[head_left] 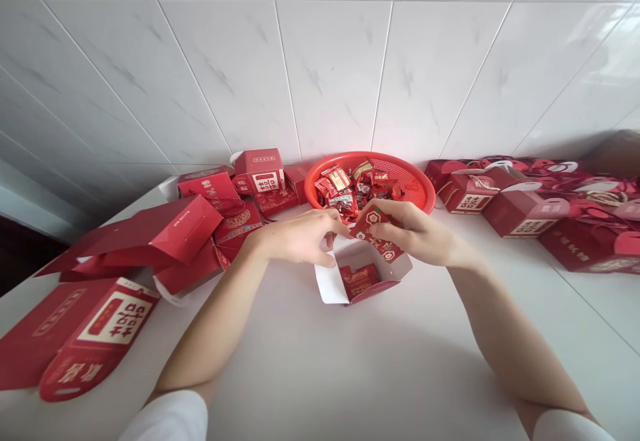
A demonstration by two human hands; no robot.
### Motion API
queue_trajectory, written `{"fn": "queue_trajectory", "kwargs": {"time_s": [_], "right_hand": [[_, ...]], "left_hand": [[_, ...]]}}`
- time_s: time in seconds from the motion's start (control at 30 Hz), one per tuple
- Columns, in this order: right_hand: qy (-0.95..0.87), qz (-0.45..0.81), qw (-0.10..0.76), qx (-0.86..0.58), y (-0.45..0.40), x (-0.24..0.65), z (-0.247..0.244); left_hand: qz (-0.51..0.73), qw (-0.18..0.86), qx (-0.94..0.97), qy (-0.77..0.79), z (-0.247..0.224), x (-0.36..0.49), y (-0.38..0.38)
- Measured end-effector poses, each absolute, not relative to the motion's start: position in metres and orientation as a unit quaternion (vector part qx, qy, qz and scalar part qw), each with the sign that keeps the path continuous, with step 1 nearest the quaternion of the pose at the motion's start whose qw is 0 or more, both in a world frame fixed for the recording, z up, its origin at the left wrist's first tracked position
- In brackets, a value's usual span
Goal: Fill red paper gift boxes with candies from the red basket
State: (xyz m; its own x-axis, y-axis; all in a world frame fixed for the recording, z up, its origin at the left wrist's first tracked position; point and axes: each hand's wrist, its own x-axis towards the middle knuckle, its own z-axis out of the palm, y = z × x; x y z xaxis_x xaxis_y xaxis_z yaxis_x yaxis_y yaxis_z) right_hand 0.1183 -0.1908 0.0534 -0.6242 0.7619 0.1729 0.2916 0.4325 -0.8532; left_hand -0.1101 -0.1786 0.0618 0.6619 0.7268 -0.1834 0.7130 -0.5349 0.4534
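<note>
My right hand (pixel 417 231) grips a red packet (pixel 383 227) printed with pale flowers, held tilted above a small open box (pixel 377 292). The box has a white inside and a red outside, and a red wrapped item (pixel 360 279) lies in it. My left hand (pixel 305 237) hovers at the box's left side, thumb apart from the curled fingers. Its fingertips reach toward the packet's left edge; whether they touch it I cannot tell. Just behind both hands stands a red plastic basket (pixel 423 194) with several wrapped sweets (pixel 337 177) in it.
Red cartons, some unfolded (pixel 120 321), are piled on the left of the white table (pixel 320 374). Folded gift boxes (pixel 525 213) with cord handles line the right side. A tiled wall (pixel 330 74) rises directly behind the basket.
</note>
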Motion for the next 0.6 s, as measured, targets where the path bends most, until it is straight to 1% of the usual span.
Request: {"fn": "queue_trajectory", "kwargs": {"time_s": [0.17,0.27,0.4,0.5,0.6], "right_hand": [[-0.841,0.382,0.214,-0.316,-0.190,0.113,0.046],[-0.885,0.315,0.164,-0.302,-0.189,0.111,0.041],[-0.901,0.223,0.142,-0.345,-0.189,0.110,0.038],[-0.908,0.221,0.129,-0.332,-0.192,0.109,0.040],[-0.914,0.257,0.082,-0.303,-0.194,0.108,0.041]], "left_hand": [[-0.002,0.256,0.870,0.421,0.060,-0.112,-0.175],[0.001,0.255,0.873,0.416,0.057,-0.114,-0.171],[0.002,0.268,0.873,0.407,0.053,-0.116,-0.167],[-0.006,0.271,0.870,0.411,0.052,-0.117,-0.165],[-0.011,0.271,0.872,0.407,0.051,-0.117,-0.164]]}}
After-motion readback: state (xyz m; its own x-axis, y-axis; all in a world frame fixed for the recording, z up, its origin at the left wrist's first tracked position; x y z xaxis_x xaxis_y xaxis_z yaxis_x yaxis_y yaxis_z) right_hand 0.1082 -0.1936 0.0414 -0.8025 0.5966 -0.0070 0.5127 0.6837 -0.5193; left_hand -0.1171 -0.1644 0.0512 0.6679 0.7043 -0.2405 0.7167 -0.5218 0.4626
